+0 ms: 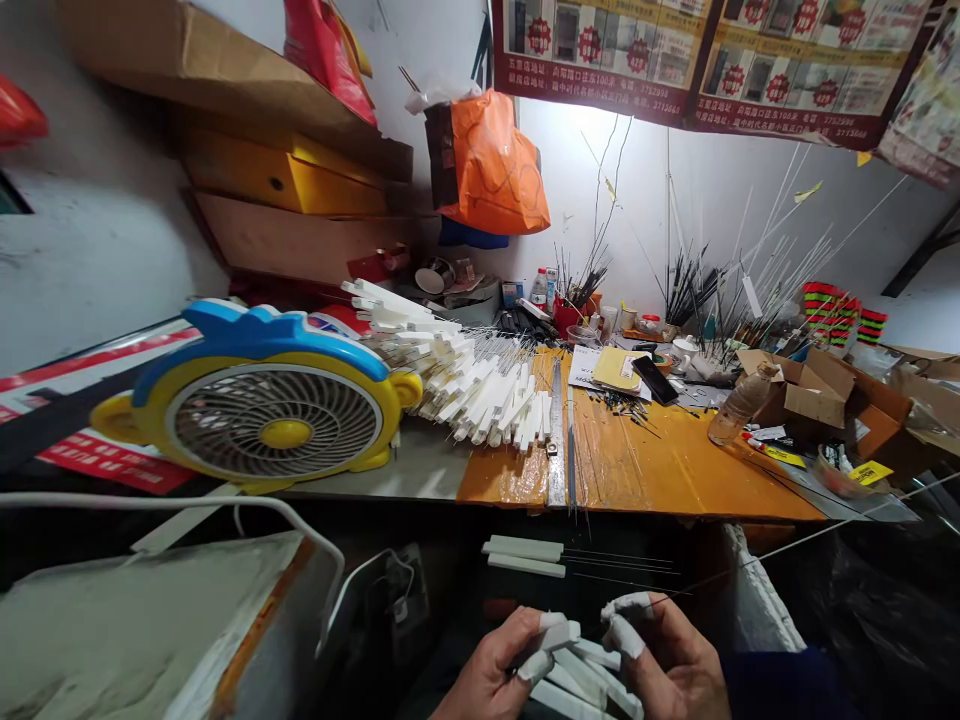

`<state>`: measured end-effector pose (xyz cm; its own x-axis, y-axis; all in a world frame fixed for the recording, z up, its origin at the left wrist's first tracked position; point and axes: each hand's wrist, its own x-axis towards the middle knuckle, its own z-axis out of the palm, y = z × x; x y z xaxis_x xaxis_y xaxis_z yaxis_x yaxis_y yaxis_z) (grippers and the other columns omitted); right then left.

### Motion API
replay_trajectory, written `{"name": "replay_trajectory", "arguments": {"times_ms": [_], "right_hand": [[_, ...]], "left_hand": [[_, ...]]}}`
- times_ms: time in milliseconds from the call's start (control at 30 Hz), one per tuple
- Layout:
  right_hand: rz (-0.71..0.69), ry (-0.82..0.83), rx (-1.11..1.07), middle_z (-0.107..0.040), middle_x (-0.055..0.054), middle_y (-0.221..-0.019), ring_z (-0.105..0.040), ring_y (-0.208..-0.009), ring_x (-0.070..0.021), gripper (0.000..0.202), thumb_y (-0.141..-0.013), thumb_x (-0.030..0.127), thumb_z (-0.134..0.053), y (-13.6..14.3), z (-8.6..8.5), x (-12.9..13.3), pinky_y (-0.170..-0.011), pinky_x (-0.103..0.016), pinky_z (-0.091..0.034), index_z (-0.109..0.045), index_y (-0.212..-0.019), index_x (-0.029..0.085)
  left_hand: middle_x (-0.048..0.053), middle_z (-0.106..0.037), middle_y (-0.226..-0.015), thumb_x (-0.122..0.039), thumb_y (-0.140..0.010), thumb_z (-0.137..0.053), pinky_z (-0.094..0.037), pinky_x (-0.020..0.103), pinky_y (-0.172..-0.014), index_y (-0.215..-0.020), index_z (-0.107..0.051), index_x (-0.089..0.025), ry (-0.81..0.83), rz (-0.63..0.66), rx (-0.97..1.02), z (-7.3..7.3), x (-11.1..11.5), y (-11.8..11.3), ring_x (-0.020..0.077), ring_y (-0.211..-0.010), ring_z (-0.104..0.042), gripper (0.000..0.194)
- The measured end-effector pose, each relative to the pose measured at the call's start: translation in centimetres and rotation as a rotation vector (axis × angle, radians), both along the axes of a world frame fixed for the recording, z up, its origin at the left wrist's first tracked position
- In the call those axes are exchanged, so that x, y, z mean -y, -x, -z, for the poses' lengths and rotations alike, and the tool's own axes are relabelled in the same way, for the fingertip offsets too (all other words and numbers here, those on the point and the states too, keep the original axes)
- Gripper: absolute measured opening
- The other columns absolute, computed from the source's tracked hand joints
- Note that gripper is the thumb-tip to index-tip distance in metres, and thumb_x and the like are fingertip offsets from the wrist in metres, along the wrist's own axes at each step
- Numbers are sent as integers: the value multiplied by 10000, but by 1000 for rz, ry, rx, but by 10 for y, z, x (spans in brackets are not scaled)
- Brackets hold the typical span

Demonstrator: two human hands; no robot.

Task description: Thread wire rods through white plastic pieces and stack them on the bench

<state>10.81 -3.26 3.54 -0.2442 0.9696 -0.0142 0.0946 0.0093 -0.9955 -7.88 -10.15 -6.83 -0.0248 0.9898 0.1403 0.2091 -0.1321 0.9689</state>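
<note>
My left hand (504, 665) is closed on a white foam stick (561, 636), gripped between taped fingertips. My right hand (670, 655) is beside it, fingers closed in a pinch, white tape on the fingertips. A long thin rod (795, 543) runs from those fingertips toward the upper right. Below and between the hands lie several more white foam sticks (581, 680), partly covered by the fingers. Just beyond, two white sticks (525, 548) with thin dark wires at their right ends lie side by side on a dark surface.
A yellow and blue fan (281, 420) stands on the bench's left. Beside it is a big pile of white sticks (487, 385). A steel ruler (556, 440), a phone (655, 380), a bottle (742, 405) and cardboard boxes (817, 390) are on the bench. A white cable (300, 520) crosses lower left.
</note>
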Motion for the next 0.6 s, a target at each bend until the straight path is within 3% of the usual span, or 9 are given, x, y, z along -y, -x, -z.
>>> {"name": "replay_trajectory", "arguments": {"times_ms": [300, 467, 600], "right_hand": [[-28, -23, 58, -768, -65, -697, -702, -670, -264, 559, -689, 792, -730, -2, -2, -1, -676, -327, -577, -772, -783, 243], [-126, -91, 125, -738, -45, -683, -660, -630, -236, 396, -792, 639, -725, -2, 1, 1, -579, -304, -502, -779, -845, 250], [-230, -54, 119, -654, -22, -614, -576, -581, -189, 373, -783, 580, -744, -3, 4, -9, -555, -284, -455, -734, -694, 218]], "left_hand": [[60, -690, -1028, -579, -963, -497, -526, 338, -908, -1141, -722, -277, 43, 20, -10, -1, 3, 0, 265, -961, -628, 416], [68, -694, -1016, -618, -925, -480, -536, 347, -889, -1157, -725, -283, 92, 10, -43, -2, 4, -2, 273, -934, -620, 476], [80, -709, -1000, -592, -951, -504, -538, 326, -838, -1124, -727, -233, 55, 105, 52, -6, 3, -6, 256, -904, -654, 457]]}}
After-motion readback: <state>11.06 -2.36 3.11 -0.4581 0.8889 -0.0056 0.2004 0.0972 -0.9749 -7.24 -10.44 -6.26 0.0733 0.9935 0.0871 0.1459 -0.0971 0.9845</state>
